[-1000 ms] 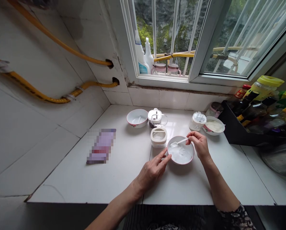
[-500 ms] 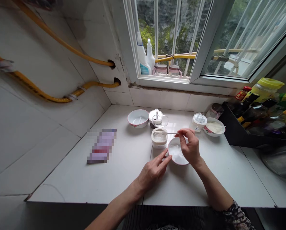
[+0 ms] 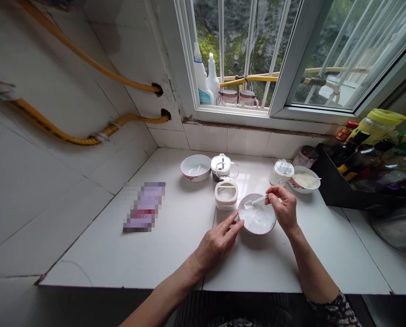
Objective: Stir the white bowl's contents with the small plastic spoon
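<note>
In my right hand, a small white spoon is pinched by its handle, its bowl end over the near bowl. That white bowl has a pink rim and holds white granular stuff. My left hand grips the bowl's left rim between thumb and fingers. Just behind and left of the bowl stands an open square jar with white contents and its clear lid tipped up.
Behind are another bowl, a dark-bottomed jar and a clear lidded jar. At right, a bowl of pale powder sits beside a black bottle box. A blurred purple packet lies left.
My right hand has moved right, bringing the spoon from above the open jar to over the near bowl. The left hand stays at the bowl's rim.
</note>
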